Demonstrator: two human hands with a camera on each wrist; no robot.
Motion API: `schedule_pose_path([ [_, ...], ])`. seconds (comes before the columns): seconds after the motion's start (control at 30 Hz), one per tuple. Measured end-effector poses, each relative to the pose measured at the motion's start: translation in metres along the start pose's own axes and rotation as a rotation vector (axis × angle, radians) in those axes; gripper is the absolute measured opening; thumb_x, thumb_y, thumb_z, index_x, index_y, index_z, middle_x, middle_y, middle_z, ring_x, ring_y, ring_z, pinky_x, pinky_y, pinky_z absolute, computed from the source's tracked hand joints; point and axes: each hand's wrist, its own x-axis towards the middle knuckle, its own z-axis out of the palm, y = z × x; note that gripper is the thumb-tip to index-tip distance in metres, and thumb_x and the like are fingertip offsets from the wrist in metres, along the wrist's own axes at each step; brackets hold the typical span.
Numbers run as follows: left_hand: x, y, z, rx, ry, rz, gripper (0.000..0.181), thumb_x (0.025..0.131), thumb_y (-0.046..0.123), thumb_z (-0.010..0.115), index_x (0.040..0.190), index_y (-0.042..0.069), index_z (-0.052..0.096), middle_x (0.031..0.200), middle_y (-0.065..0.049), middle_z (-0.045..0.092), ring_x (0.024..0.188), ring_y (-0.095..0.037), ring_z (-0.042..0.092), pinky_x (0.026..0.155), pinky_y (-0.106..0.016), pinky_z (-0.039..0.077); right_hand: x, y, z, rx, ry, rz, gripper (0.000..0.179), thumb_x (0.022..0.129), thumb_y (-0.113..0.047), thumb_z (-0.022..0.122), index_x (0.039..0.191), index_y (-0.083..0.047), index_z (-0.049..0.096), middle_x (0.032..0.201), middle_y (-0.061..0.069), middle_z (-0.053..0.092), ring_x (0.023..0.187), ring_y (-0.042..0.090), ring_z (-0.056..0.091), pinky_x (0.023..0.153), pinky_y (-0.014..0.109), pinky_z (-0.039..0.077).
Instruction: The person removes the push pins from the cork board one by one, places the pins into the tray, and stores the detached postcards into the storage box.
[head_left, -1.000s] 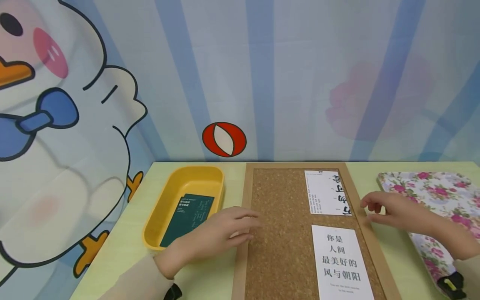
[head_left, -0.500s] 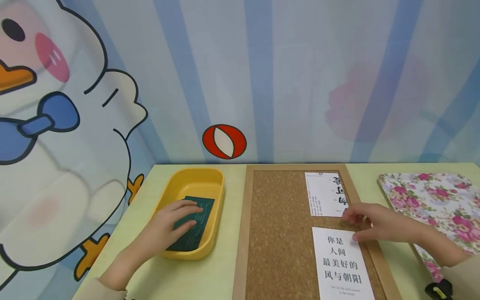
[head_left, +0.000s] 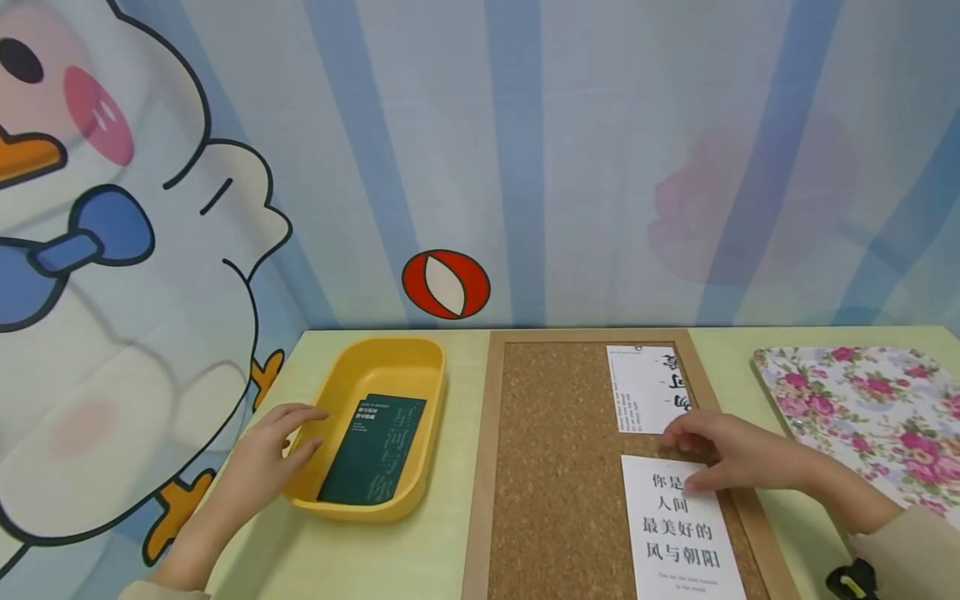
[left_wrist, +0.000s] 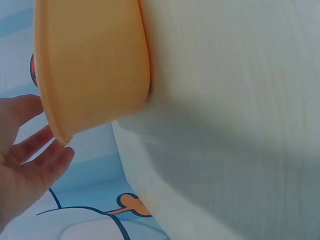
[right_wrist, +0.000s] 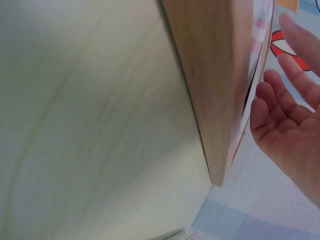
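My left hand hangs at the left rim of a yellow plastic tray, fingers loosely bent and nothing between them; the left wrist view has the fingertips right at that rim. Inside the tray lies a dark green card printed with pale characters. Over the right side of a wood-framed cork board, my right hand hovers with relaxed, holding-nothing fingers. It overlaps the corners of two white printed cards on the cork, the upper card with brush lettering and the lower card with lines of characters.
A floral tray lies right of the board on the pale yellow table. Behind the table stands a striped blue cartoon backdrop, which wraps round the left side too.
My left hand has gone from the board's left edge across the tray to its left rim, holding nothing. My right hand has shifted left, from the board's frame to over the cards.
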Motion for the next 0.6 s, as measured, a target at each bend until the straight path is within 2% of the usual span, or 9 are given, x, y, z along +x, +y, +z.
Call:
schedule_pose_path([
  [0.1, -0.001, -0.006, -0.001, -0.032, -0.027, -0.032, 0.031, 0.084, 0.005, 0.067, 0.115, 0.004, 0.063, 0.115, -0.016, 0.056, 0.103, -0.034, 0.055, 0.073, -0.044, 0.053, 0.001, 0.001, 0.001, -0.009, 0.000, -0.006, 0.043, 0.078, -0.026, 0.075, 0.109, -0.003, 0.056, 0.090, 0.001, 0.048, 0.077, 0.012, 0.043, 0.062, 0.027, 0.040],
  [0.3, -0.002, -0.013, -0.001, -0.056, -0.039, -0.040, 0.033, 0.083, 0.000, 0.067, 0.115, 0.001, 0.062, 0.113, -0.020, 0.057, 0.098, -0.036, 0.056, 0.067, -0.037, 0.055, 0.004, 0.002, 0.003, -0.012, -0.003, -0.027, 0.043, 0.078, -0.028, 0.075, 0.107, -0.004, 0.056, 0.090, 0.000, 0.049, 0.077, 0.013, 0.044, 0.062, 0.027, 0.040],
  [0.6, -0.002, -0.016, 0.001, -0.064, -0.057, -0.108, 0.037, 0.085, 0.001, 0.065, 0.121, -0.005, 0.057, 0.115, -0.025, 0.057, 0.088, -0.035, 0.062, 0.070, -0.042, 0.054, 0.006, 0.003, 0.004, 0.008, -0.007, -0.028, 0.044, 0.076, -0.030, 0.076, 0.104, -0.004, 0.055, 0.085, 0.001, 0.046, 0.074, 0.014, 0.042, 0.062, 0.026, 0.039],
])
